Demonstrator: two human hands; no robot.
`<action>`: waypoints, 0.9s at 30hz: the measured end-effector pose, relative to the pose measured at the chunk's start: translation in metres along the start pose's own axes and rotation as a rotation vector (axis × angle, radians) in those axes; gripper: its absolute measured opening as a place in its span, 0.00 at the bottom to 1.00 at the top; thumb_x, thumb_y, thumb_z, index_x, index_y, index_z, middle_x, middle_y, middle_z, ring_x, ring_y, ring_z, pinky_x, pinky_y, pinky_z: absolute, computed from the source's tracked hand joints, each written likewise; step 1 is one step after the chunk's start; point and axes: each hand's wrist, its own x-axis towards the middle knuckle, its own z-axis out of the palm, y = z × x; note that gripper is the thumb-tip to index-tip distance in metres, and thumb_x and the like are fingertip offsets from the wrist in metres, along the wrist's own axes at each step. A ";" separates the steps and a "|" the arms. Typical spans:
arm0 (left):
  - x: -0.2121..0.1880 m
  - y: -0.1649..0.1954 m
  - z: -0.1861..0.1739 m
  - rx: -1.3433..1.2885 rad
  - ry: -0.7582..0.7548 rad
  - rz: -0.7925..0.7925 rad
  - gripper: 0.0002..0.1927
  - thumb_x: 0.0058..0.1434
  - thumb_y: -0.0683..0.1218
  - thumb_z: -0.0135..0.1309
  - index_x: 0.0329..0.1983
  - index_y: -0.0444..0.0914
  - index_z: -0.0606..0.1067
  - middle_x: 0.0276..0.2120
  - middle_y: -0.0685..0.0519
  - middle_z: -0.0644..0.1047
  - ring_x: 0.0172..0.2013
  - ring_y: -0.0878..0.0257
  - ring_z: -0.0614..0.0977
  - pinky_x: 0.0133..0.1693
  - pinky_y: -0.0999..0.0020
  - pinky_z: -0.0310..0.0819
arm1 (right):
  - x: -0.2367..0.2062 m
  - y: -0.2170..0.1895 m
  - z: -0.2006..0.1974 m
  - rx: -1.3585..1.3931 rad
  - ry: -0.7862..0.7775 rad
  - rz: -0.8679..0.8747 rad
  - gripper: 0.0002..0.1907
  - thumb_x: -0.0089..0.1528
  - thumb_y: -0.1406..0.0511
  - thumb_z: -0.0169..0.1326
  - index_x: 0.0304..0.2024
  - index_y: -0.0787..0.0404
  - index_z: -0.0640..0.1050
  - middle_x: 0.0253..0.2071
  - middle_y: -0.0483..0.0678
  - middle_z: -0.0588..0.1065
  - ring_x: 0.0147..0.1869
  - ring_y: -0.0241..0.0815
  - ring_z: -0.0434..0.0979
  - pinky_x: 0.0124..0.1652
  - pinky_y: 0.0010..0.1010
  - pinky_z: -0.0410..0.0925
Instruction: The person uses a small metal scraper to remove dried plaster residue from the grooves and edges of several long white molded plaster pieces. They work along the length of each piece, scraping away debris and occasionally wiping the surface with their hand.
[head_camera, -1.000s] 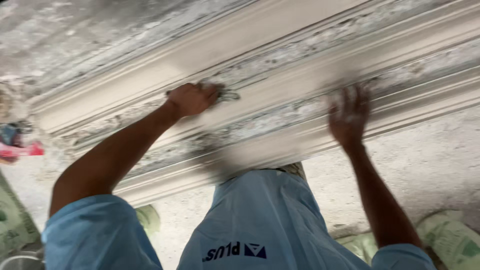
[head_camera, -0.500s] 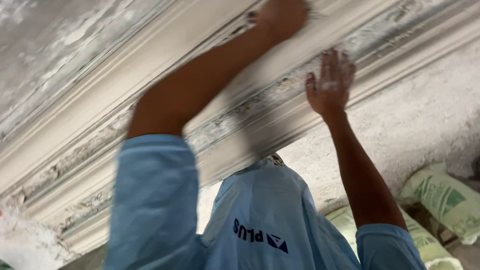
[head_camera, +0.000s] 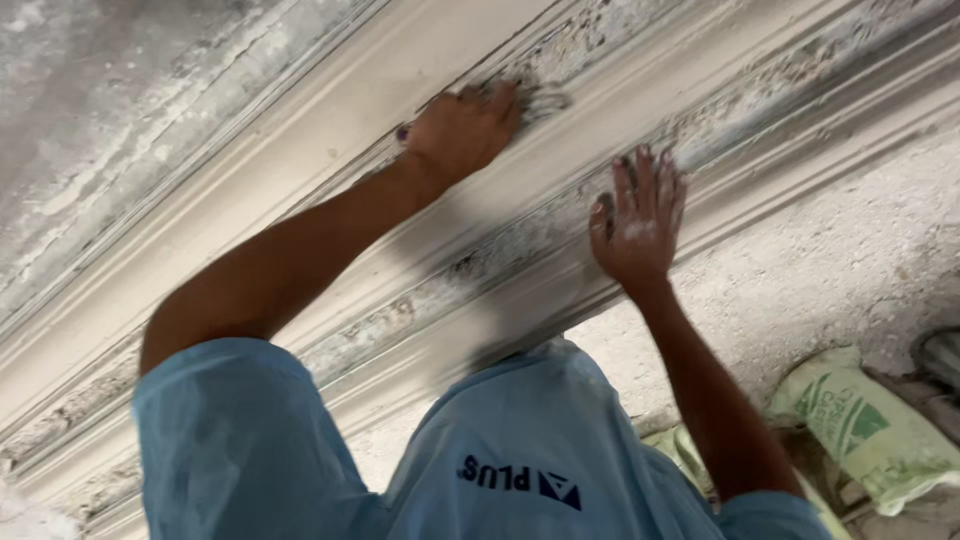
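Two hands pressed on the plaster moulding (head_camera: 330, 100): the left hand (head_camera: 462, 128) curled against its upper groove, the right hand (head_camera: 640, 222) spread flat lower down. Green-printed sacks (head_camera: 860, 425), contents unseen, lay on the floor (head_camera: 850, 260).

Both hands (head_camera: 462, 128) (head_camera: 637, 222) rest on the moulding (head_camera: 330, 110), sacks (head_camera: 865, 425) lower right.

- The plaster moulding (head_camera: 330, 120) is off-white, with grey and dark speckled patches along its grooves.
- Above the moulding, the ceiling surface (head_camera: 110, 110) is mottled grey with pale streaks.
- Below the moulding, the shirt (head_camera: 520, 450) is light blue with dark print.
- Right of the shirt, the sack (head_camera: 860, 420) is pale green-white with green markings.
- On the moulding, the right hand (head_camera: 640, 222) carries white smears.
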 end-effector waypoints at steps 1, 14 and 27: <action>0.019 0.002 0.001 0.021 0.106 -0.018 0.20 0.67 0.44 0.50 0.62 0.34 0.70 0.63 0.40 0.71 0.44 0.48 0.84 0.34 0.57 0.83 | -0.002 -0.004 -0.002 0.022 0.008 -0.004 0.28 0.74 0.55 0.41 0.74 0.60 0.64 0.79 0.58 0.55 0.82 0.66 0.51 0.75 0.66 0.43; -0.088 0.019 0.006 0.169 -0.236 -0.160 0.29 0.75 0.54 0.43 0.78 0.50 0.57 0.67 0.40 0.69 0.42 0.55 0.84 0.28 0.68 0.82 | 0.089 0.217 -0.070 0.077 0.097 -0.193 0.25 0.75 0.64 0.43 0.74 0.63 0.63 0.79 0.61 0.53 0.84 0.63 0.48 0.76 0.69 0.42; 0.217 0.027 -0.067 0.024 -0.411 -0.024 0.30 0.68 0.48 0.49 0.71 0.35 0.58 0.69 0.41 0.62 0.45 0.46 0.83 0.32 0.55 0.86 | 0.201 0.394 -0.100 0.087 0.060 -0.224 0.23 0.76 0.67 0.46 0.73 0.64 0.66 0.77 0.66 0.57 0.82 0.71 0.52 0.74 0.69 0.50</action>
